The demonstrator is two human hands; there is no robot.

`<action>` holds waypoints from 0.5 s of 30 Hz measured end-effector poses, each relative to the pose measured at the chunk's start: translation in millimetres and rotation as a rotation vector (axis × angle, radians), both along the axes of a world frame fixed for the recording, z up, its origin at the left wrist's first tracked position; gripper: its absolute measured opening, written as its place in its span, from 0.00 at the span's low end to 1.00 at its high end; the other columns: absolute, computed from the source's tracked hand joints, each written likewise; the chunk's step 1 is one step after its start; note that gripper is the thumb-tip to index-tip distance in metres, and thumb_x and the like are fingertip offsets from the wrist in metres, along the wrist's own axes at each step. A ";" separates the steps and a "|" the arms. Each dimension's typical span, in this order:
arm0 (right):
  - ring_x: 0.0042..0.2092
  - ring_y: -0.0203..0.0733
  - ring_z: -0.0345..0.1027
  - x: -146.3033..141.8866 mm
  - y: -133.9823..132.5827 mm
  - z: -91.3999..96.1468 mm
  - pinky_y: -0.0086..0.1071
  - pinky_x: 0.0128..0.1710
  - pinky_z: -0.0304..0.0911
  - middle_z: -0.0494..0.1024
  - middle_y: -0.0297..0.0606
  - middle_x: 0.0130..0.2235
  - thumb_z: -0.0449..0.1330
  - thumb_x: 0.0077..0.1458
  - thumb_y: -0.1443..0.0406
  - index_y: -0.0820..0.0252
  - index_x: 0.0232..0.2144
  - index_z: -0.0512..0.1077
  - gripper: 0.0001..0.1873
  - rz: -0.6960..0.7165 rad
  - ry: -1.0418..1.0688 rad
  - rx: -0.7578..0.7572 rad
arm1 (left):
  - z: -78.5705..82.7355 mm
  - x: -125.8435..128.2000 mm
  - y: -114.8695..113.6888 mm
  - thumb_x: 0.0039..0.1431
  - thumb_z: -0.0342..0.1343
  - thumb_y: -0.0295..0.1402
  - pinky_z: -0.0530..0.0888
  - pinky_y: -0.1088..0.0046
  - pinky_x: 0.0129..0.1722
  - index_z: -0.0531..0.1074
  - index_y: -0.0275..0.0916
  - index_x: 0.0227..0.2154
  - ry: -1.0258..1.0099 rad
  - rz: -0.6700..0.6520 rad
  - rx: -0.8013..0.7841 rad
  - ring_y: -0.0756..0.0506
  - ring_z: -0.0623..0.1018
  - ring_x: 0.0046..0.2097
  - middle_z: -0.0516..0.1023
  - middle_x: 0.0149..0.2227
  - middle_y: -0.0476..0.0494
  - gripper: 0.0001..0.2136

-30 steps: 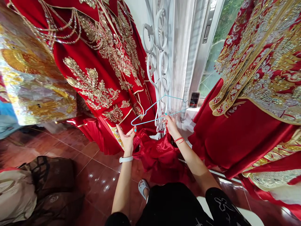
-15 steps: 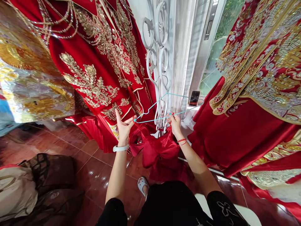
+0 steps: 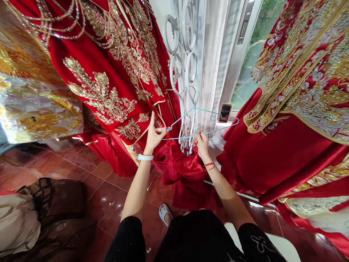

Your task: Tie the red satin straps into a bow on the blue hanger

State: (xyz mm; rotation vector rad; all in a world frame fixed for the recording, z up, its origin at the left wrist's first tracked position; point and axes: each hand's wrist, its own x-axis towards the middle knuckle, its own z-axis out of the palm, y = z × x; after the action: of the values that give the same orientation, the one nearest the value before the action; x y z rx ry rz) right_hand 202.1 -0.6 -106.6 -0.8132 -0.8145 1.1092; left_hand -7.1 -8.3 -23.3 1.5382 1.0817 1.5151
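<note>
A thin light-blue clothes hanger [image 3: 215, 110] hangs by its hook in front of white scrollwork. Below it a red satin dress [image 3: 185, 165] droops from my hands. My left hand [image 3: 156, 136] pinches a red strap of the dress between thumb and fingers at the notch in the hanger's left shoulder, with the thumb up. Close to the hanger's lower bar, my right hand [image 3: 202, 143] grips the dress's other strap, its fingers curled. Whether the right fingers also press on the bar cannot be seen.
Gold-embroidered red gowns [image 3: 109, 91] hang on the left, beaded red garments [image 3: 297, 120] on the right. A white scrolled metal stand [image 3: 176, 69] is ahead, near a curtain and a window frame [image 3: 240, 40]. Brown bags [image 3: 60, 207] lie on the tiled floor [image 3: 109, 196]. A white stool [image 3: 283, 243] is behind me.
My left hand has moved right and slightly up, from the hanger's left end to the notch, bringing the strap along. My right hand stays nearly in place.
</note>
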 end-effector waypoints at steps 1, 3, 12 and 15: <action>0.20 0.29 0.61 -0.9 0.2 -0.8 0.26 0.17 0.54 0.78 0.32 0.28 0.64 0.50 0.52 0.57 0.30 0.71 0.16 -0.003 0.000 -0.003 | 1.2 -0.2 -0.6 0.48 0.70 0.33 0.78 0.70 0.44 0.35 0.36 0.72 0.042 -0.016 0.006 0.47 0.83 0.37 0.84 0.37 0.39 0.56; 0.20 0.30 0.61 -2.4 0.5 -2.7 0.26 0.17 0.54 0.77 0.31 0.27 0.64 0.50 0.51 0.57 0.29 0.70 0.16 -0.004 -0.001 -0.008 | 3.4 -1.5 -3.2 0.50 0.68 0.34 0.77 0.72 0.40 0.40 0.37 0.71 0.128 -0.045 0.014 0.47 0.82 0.36 0.84 0.35 0.42 0.52; 0.20 0.30 0.63 7.6 1.0 -1.7 0.26 0.18 0.57 0.78 0.32 0.27 0.63 0.49 0.49 0.58 0.29 0.72 0.18 -0.010 -0.089 -0.034 | -1.7 -0.4 -7.0 0.56 0.57 0.39 0.72 0.70 0.41 0.77 0.37 0.44 0.567 -0.001 0.127 0.46 0.76 0.38 0.79 0.39 0.42 0.15; 0.22 0.34 0.67 16.5 1.9 2.0 0.28 0.18 0.61 0.80 0.36 0.28 0.63 0.49 0.48 0.57 0.28 0.73 0.18 0.027 -0.137 -0.038 | -6.1 4.3 -4.2 0.61 0.53 0.43 0.70 0.71 0.38 0.78 0.36 0.36 0.622 0.015 0.097 0.46 0.74 0.34 0.80 0.35 0.43 0.16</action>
State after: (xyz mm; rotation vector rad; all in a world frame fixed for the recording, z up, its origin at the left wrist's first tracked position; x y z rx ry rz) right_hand 218.7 1.3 -104.5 -0.9202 -0.9227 1.1043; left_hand -2.9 -12.5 -29.4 2.1494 1.3677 1.1271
